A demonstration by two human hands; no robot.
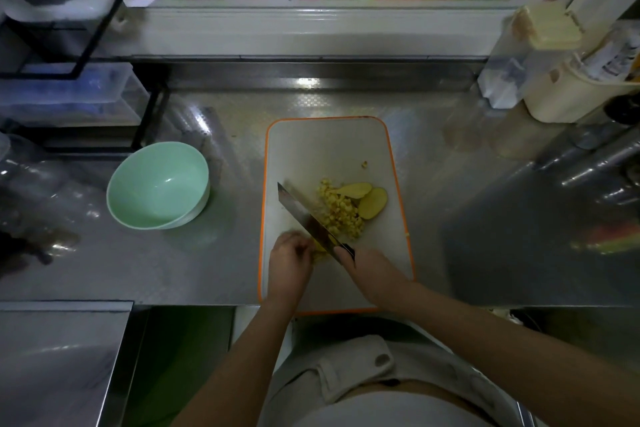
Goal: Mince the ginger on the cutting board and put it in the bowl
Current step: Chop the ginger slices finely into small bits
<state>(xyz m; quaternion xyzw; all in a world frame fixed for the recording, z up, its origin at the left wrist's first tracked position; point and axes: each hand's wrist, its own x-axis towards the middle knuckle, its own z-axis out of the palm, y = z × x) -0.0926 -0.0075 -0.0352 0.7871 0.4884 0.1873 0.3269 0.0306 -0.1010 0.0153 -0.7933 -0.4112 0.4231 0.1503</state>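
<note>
Ginger sat mostly minced in a loose yellow pile on the centre-right of the orange-rimmed cutting board, with two uncut slices lying flat and overlapping at the pile's right edge and one stray crumb further back. Right hand was wrapped tight round the dark handle of the knife, blade running diagonally away to the left, its edge side against the pile. Left hand was knuckles-up with fingers curled down onto a small yellow bit of ginger right at the blade's heel (grip partly hidden by the knuckles). Bowl, pale green, stood on the steel counter well left of the board, tilted a little, nothing visible inside. Board's near end overhung the counter edge.
</note>
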